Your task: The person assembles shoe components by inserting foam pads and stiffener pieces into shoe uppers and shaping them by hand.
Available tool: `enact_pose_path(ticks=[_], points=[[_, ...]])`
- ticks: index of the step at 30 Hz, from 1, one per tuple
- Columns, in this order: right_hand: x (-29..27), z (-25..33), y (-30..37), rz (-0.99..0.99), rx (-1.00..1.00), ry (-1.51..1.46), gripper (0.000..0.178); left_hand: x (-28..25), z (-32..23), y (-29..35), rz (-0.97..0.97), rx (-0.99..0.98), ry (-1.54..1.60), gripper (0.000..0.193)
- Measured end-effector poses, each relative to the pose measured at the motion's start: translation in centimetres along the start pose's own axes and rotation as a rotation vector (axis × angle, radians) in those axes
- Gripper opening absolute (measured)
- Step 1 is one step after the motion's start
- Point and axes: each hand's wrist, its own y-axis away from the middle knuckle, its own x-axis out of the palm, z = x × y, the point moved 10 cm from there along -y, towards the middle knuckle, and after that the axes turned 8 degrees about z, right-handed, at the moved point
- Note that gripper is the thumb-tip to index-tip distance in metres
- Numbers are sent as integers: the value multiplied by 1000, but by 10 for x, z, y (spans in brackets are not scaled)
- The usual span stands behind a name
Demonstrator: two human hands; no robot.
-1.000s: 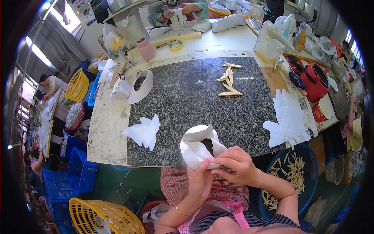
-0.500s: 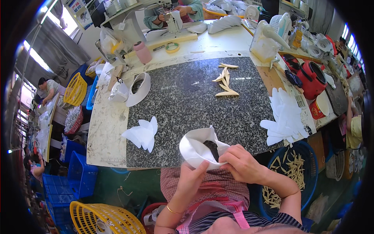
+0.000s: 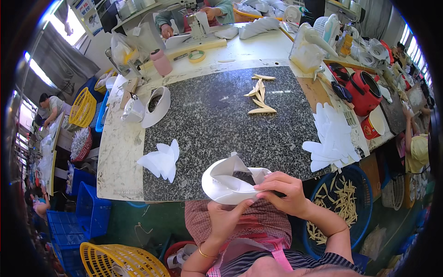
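Note:
Just over the near edge of the dark granite slab [image 3: 207,134], I hold a white, stiff, visor-like ring piece [image 3: 216,183] with an opening in its middle. My left hand [image 3: 226,217] grips its lower rim, the thumb pressed on the near edge. My right hand [image 3: 284,194] pinches the right end of the rim between thumb and fingers. Another white ring piece [image 3: 160,111] lies at the slab's upper left. Thin white petal-shaped pieces [image 3: 159,161] rest at the near left. Several beige curved strips [image 3: 261,111] lie farther up the slab.
A fanned stack of white petal shapes [image 3: 325,138] covers the slab's right corner. Below it stands a blue basket [image 3: 370,184] of beige strips. A yellow basket [image 3: 120,254] is at lower left. Across the table, a co-worker's hands [image 3: 167,31] are at a sewing machine [image 3: 198,25].
The white ring piece has tilted in my hands, showing more of its inner folds. My right fingers have straightened along its rim. The whole view has shifted slightly. The co-worker's hands have moved apart.

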Motion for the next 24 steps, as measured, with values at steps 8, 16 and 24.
enact_pose_path(ticks=[8, 16, 24], points=[[0, -4, -2, 105, 77, 24, 17, 6, 2, 1, 9, -32, -66, 37], [11, -5, -7, 299, 110, 79, 10, 7, 9, 1, -25, 8, 4, 36], [9, -18, -6, 308, 43, 60, 11, 1, 7, -8, 96, -141, 59, 49]])
